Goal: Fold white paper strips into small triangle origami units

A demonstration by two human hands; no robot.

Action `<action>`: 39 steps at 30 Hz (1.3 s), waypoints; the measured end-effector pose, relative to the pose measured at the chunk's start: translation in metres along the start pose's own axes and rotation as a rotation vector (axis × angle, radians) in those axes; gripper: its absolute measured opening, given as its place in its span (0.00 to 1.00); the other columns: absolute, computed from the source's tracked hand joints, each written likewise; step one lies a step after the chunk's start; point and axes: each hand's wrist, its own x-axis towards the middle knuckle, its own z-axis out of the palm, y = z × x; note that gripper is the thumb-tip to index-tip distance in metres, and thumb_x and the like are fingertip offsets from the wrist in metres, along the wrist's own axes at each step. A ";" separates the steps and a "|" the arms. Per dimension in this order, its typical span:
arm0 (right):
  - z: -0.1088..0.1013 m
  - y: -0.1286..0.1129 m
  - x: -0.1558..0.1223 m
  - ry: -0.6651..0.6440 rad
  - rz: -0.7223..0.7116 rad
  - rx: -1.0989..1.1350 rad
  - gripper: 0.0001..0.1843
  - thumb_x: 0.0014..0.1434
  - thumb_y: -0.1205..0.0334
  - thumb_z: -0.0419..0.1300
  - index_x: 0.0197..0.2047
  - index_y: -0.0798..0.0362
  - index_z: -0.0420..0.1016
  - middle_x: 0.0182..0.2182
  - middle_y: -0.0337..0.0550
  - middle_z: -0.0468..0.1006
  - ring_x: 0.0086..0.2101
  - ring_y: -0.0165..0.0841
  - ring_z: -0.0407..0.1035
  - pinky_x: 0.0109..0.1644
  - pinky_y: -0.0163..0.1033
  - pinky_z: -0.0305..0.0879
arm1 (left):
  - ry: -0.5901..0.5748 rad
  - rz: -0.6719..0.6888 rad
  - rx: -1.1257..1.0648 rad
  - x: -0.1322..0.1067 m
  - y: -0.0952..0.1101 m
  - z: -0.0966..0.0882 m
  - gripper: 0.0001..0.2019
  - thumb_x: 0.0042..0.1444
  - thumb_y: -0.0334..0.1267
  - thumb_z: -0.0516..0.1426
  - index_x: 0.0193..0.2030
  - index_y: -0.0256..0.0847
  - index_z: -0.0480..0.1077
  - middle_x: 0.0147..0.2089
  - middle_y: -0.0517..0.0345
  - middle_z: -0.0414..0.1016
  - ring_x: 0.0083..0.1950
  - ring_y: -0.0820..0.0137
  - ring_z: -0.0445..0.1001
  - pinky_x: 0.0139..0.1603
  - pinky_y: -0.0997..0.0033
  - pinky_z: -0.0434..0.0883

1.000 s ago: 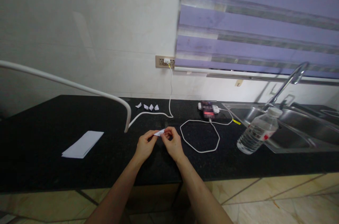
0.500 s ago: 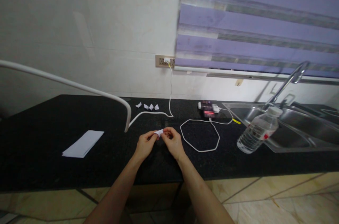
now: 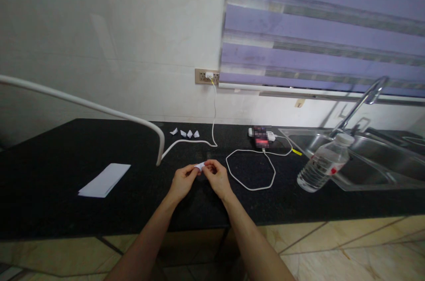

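Note:
Between my two hands is a small folded piece of white paper (image 3: 199, 165), held just above the dark countertop (image 3: 146, 214). My left hand (image 3: 181, 182) pinches its left end between thumb and fingers. On the other end my right hand (image 3: 216, 178) is closed, thumb and fingertips pressed to the paper. The fingers hide most of the piece. Farther back, several small folded white papers (image 3: 189, 134) lie in a row. A flat stack of white paper sheets (image 3: 105, 180) rests to the left of my hands.
A thick white tube (image 3: 116, 114) arches in from the left to the counter. A white cable (image 3: 251, 189) loops beside a phone-like device (image 3: 261, 137). On the right, a clear water bottle (image 3: 323, 163) stands by the steel sink (image 3: 365, 185) and faucet (image 3: 360, 103).
The paper between my fingertips has shifted very slightly. Both hands keep their grip in nearly the same place, and everything else stays put.

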 end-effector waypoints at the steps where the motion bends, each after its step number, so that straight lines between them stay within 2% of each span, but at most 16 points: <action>1: 0.000 0.000 0.000 -0.002 0.002 -0.002 0.07 0.48 0.63 0.57 0.33 0.55 0.68 0.23 0.36 0.69 0.24 0.26 0.64 0.29 0.32 0.61 | -0.003 0.003 0.007 0.000 0.000 0.000 0.12 0.48 0.40 0.51 0.31 0.36 0.73 0.31 0.57 0.76 0.35 0.68 0.72 0.39 0.72 0.65; 12: -0.002 0.007 0.000 -0.024 -0.024 -0.062 0.07 0.49 0.62 0.56 0.34 0.54 0.67 0.24 0.36 0.70 0.24 0.26 0.64 0.29 0.31 0.60 | -0.025 0.053 0.061 -0.001 -0.001 0.000 0.12 0.49 0.40 0.51 0.32 0.37 0.73 0.30 0.57 0.75 0.34 0.69 0.71 0.37 0.73 0.65; 23: -0.002 0.008 0.000 -0.023 -0.049 -0.084 0.07 0.50 0.61 0.56 0.34 0.53 0.67 0.24 0.35 0.68 0.24 0.26 0.63 0.29 0.31 0.59 | -0.021 0.079 0.041 -0.001 0.001 0.000 0.11 0.49 0.38 0.52 0.35 0.38 0.73 0.34 0.57 0.75 0.38 0.70 0.71 0.41 0.73 0.65; 30: -0.002 0.009 0.001 -0.006 -0.058 -0.118 0.08 0.49 0.62 0.57 0.34 0.53 0.65 0.23 0.34 0.66 0.23 0.25 0.60 0.27 0.30 0.57 | -0.044 0.047 -0.046 -0.001 -0.002 0.003 0.12 0.47 0.37 0.54 0.37 0.37 0.72 0.37 0.56 0.75 0.40 0.69 0.72 0.43 0.72 0.66; 39: -0.001 0.010 0.002 -0.004 -0.031 -0.077 0.16 0.48 0.61 0.57 0.42 0.53 0.65 0.26 0.36 0.68 0.25 0.26 0.62 0.28 0.31 0.59 | -0.006 -0.008 -0.081 -0.003 0.006 0.002 0.13 0.46 0.40 0.54 0.36 0.36 0.73 0.35 0.56 0.76 0.37 0.68 0.73 0.40 0.72 0.67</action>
